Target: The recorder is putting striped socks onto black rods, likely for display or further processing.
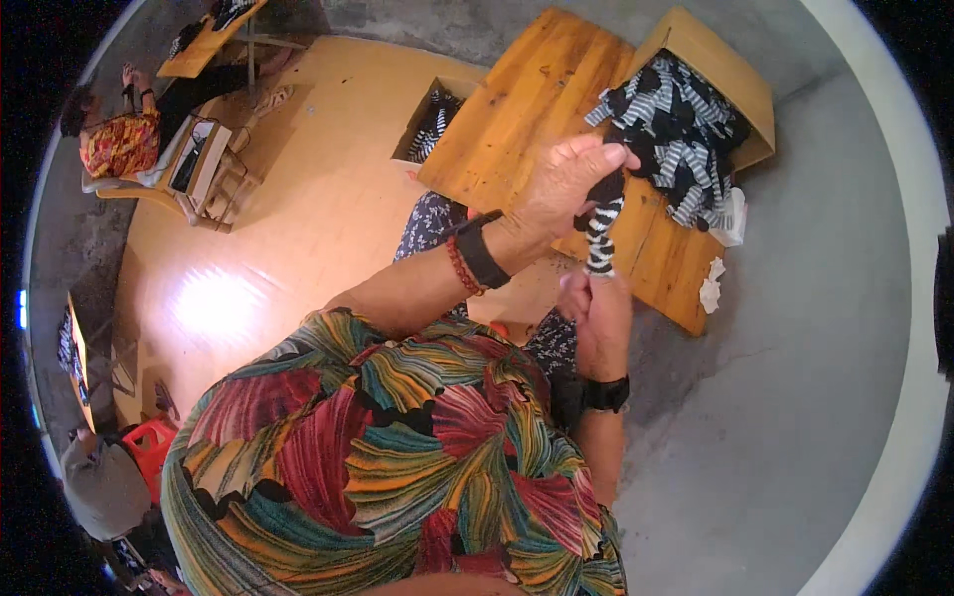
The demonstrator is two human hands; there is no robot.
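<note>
Between my two hands stretches a knitted piece with black and white stripes, black at its upper end; whether it is a sock or a glove I cannot make out. My left hand is closed on the black end, its thumb and fingertips pinched together. Below it, my right hand grips the lower striped end with curled fingers. Just beyond my hands, a heap of similar black and grey-striped knitted pieces spills from a cardboard box onto the wooden table.
Beside the table's left edge stands a smaller cardboard box with striped pieces inside. White crumpled paper lies at the table's right edge, against a grey wall. Far left, a person sits by another table; another person is lower left.
</note>
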